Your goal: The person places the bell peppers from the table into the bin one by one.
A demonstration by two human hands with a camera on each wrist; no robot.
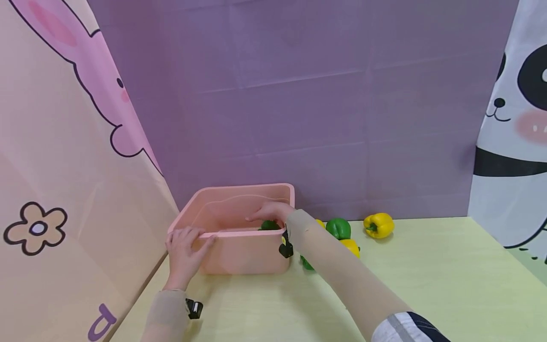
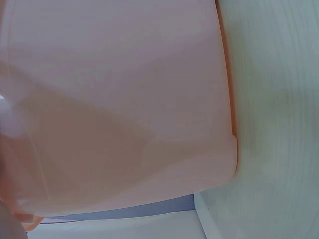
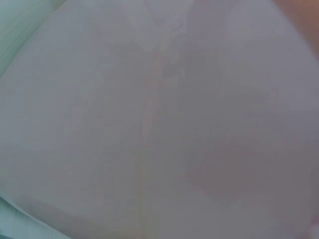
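Observation:
A pink plastic bin [image 1: 243,254] stands on the table near the back wall. My left hand [image 1: 186,249] grips its front left corner, fingers over the rim and thumb along the outer front face. In the left wrist view the bin's smooth wall [image 2: 124,109] fills most of the picture. My right hand [image 1: 273,211] reaches into the bin over its right side, one straight finger extended to the left. Just below that hand a green bell pepper [image 1: 269,225] shows inside the bin, partly covered by the front rim. The other right fingers are hidden. Bin wall [image 3: 99,124] fills the right wrist view, blurred.
Right of the bin, partly behind my right forearm, lie a green bell pepper [image 1: 338,228], a yellow one [image 1: 351,246] and another green one [image 1: 306,263]. A separate yellow bell pepper [image 1: 379,225] lies farther right. A purple cloth wall [image 1: 320,118] closes the back of the table.

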